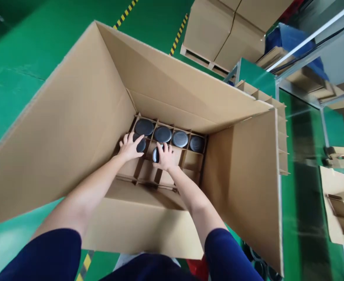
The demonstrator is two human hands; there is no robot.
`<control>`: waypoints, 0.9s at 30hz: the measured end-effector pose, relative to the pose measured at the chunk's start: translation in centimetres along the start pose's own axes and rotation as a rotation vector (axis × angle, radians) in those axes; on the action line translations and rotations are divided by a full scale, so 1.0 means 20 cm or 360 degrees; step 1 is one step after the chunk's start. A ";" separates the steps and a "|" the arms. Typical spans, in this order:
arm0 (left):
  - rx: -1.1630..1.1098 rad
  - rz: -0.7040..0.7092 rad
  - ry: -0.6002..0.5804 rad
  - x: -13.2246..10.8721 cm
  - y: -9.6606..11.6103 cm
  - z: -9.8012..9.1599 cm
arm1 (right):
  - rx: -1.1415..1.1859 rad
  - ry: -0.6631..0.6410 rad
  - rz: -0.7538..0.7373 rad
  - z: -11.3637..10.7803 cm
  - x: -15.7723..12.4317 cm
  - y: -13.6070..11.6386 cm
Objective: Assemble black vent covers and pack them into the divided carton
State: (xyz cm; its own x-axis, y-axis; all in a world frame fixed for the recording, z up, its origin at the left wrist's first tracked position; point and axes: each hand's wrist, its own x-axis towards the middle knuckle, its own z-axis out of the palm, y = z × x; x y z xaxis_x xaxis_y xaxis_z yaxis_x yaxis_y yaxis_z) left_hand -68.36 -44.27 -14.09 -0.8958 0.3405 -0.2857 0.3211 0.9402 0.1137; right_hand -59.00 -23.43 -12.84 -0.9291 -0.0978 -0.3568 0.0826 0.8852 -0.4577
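Observation:
Both my arms reach down into a large open cardboard box [242, 168] with a cardboard divider grid [137, 171] at its bottom. My left hand [127, 150] curls round a black round-topped container [141, 146] in the second row, at the left side of the grid. To the right of it, my right hand [165, 157] grips another black round-topped container [155, 155], which looks tilted and is mostly covered by the fingers. Along the far row, several more black round tops fill the cells, among them a black top [163, 134] ahead of my right hand. The containers' sides are hidden.
Tall box walls surround my forearms. Cardboard cartons [209, 27] stand on a pallet beyond the box. Spare divider grids [281, 132] lean outside its right wall, near a metal-framed bench [297, 70]. Black round items [259, 267] are at lower right on the green floor [43, 50].

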 end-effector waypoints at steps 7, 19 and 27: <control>0.0013 0.0167 -0.0070 0.15 -0.17 0.24 | -0.0182 -0.0157 -0.0044 0.33 0.42 0.01; 0.0033 0.0333 0.0001 0.17 -0.24 0.46 | -0.0153 0.0082 -0.0100 0.53 0.41 0.17; 0.0081 0.0440 -0.0164 0.18 -0.20 0.43 | -0.0139 0.0011 -0.0184 0.47 0.37 0.23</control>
State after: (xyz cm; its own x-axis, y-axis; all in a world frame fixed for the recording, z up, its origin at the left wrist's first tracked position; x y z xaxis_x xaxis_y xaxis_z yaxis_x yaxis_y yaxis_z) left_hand -70.23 -46.68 -23.74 -0.7374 0.5802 -0.3458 0.5656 0.8103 0.1535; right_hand -62.03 -24.25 -25.21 -0.9331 -0.1984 -0.3000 -0.0564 0.9045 -0.4227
